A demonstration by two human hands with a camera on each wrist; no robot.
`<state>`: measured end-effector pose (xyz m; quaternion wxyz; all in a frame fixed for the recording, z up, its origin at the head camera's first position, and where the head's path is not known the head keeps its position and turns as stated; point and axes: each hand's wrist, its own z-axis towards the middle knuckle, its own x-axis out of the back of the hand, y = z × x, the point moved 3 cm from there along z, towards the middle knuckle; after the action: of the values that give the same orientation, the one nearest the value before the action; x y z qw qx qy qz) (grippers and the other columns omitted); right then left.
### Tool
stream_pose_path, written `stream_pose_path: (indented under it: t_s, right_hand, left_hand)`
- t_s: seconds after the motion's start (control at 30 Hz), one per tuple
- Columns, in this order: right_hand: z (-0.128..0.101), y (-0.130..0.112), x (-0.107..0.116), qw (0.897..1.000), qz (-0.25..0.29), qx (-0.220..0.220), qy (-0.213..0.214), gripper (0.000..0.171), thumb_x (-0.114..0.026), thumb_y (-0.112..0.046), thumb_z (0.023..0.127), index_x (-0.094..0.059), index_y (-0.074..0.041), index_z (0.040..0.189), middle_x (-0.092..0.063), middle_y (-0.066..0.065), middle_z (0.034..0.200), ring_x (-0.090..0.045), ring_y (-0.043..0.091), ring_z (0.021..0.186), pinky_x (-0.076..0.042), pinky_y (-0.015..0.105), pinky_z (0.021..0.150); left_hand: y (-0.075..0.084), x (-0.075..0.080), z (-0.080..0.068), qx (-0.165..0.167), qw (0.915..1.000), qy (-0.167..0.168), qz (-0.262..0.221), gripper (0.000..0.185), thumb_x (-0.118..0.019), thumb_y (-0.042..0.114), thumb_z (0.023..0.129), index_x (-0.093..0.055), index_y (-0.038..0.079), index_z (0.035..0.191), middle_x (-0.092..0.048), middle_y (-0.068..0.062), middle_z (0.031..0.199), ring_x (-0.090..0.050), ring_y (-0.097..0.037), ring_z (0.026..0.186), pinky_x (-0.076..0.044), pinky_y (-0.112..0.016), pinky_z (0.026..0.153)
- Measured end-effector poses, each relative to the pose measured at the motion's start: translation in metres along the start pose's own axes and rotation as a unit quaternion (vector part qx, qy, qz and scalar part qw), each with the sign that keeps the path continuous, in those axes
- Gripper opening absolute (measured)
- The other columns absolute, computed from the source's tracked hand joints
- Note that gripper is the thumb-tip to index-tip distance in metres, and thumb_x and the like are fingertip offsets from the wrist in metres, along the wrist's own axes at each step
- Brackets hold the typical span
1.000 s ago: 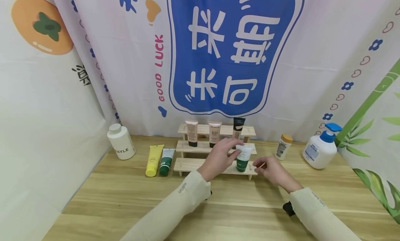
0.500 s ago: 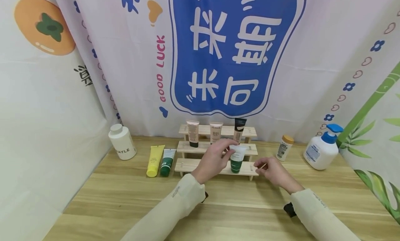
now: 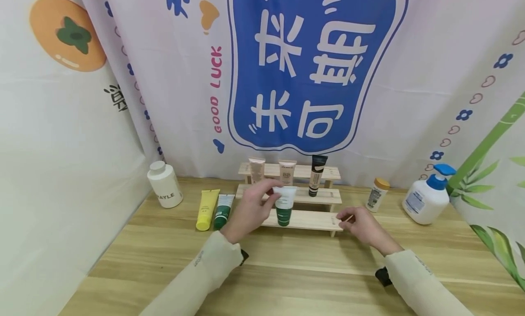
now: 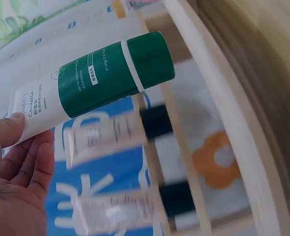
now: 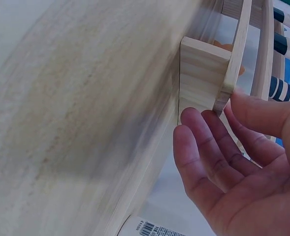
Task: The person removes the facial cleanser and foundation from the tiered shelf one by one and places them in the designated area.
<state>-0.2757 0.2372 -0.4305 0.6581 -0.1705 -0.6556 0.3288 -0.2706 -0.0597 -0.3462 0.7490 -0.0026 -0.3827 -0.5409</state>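
Note:
My left hand pinches a white and green squeeze tube by its flat white end, between thumb and fingers. The tube stands cap down over the lowest step of a wooden tiered rack. In the left wrist view its green cap shows close to that step's edge. My right hand holds the right end of the lowest step, thumb on the edge and fingers curled below, as the right wrist view shows. On the middle step stand two pale pink tubes, one a BB cream tube, and a black-topped tube.
Left of the rack lie a yellow tube and another green and white tube. A white bottle stands at the far left. An orange-capped bottle and a blue-pump bottle stand at the right. A printed curtain hangs behind.
My left hand has carried the white and green tube leftward along the lowest step, from its right end toward the middle. The right hand has stayed at the rack's end.

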Motion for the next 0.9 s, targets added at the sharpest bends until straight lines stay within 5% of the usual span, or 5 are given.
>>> stream_pose_path:
  t_s: [0.47,0.9]
  right_hand:
    - [-0.002,-0.001,0.001,1.0,-0.004,0.008,-0.005,0.016,-0.066,0.002,0.084,-0.066,0.002,0.1,-0.065,0.007,0.091,-0.059,0.018,0.077,-0.05,0.029,0.063]
    - [-0.002,-0.003,0.001,1.0,-0.005,0.009,-0.006,0.016,-0.067,0.002,0.084,-0.067,0.001,0.099,-0.065,0.007,0.09,-0.058,0.018,0.076,-0.05,0.029,0.062]
  left_hand:
    - [-0.042,0.083,-0.026,0.041,0.9952,0.057,0.068,0.024,-0.066,-0.003,0.085,-0.062,0.002,0.109,-0.062,-0.005,0.096,-0.056,-0.016,0.081,-0.05,-0.032,0.071]
    - [-0.09,0.128,-0.057,0.169,0.971,0.043,0.164,0.022,-0.058,-0.004,0.09,-0.06,0.001,0.112,-0.06,-0.014,0.098,-0.053,-0.026,0.081,-0.048,-0.042,0.072]
